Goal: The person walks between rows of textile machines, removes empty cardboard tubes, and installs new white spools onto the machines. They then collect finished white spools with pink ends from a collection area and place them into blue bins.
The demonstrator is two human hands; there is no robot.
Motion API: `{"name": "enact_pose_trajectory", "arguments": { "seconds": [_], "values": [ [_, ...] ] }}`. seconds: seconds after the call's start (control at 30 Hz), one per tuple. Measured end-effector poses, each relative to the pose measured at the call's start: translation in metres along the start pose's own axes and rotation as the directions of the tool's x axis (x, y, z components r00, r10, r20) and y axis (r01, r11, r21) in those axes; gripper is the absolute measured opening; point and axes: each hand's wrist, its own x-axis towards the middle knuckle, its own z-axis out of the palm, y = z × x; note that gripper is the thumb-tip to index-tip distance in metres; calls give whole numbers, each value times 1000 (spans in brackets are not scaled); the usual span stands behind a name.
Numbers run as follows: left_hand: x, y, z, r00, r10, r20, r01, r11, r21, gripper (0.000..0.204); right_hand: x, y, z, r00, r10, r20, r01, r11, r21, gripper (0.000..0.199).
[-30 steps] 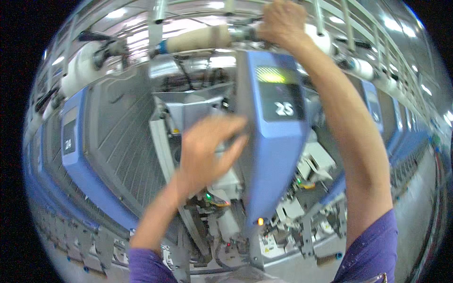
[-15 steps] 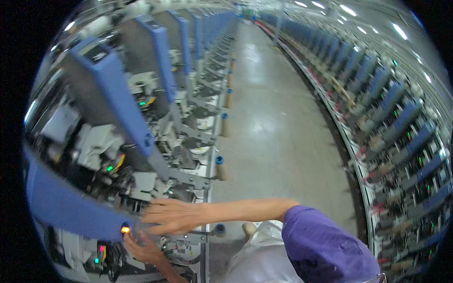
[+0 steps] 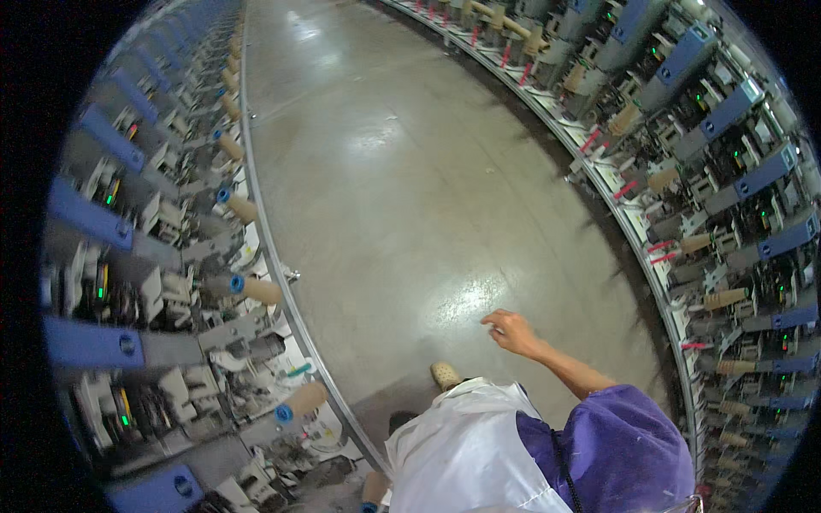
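Note:
My right hand [image 3: 510, 332] is held out over the grey aisle floor [image 3: 385, 222], in front of my body. Its fingers are loosely bent and a little apart, and I see nothing in them. It touches no machine. My left hand is out of view. Below the right hand is my white apron [image 3: 470, 453], beside a purple sleeve [image 3: 624, 445]. Closest on the left, a brown tube with a blue end [image 3: 305, 400] sticks out from the machine row, near a metal rail [image 3: 341, 406].
Along the left runs a row of winding units with blue panels [image 3: 94, 342], green lights and several brown tubes. A similar curving row [image 3: 735, 184] with red rods lines the right side. My light perforated shoe [image 3: 445, 374] stands on the floor.
Both hands have left the blue panel on the left machine. My right hand is now over the aisle, and the left has gone out of view. My view has turned down and rightward.

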Motion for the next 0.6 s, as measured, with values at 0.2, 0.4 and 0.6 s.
{"name": "enact_pose_trajectory", "arguments": {
  "seconds": [0.2,0.4,0.6],
  "values": [
    [58,153,113,989,-57,136,82,978,-191,29,182,-92,34,880,-476,-4,472,871,138,35],
    [170,372,142,999,-38,35,52,798,-601,32,335,-70,38,906,-423,-21,406,855,323,39],
    [190,705,167,718,686,116,10,156,-988,30,291,102,29,808,588,31,-588,805,75,31]
  ]
}}
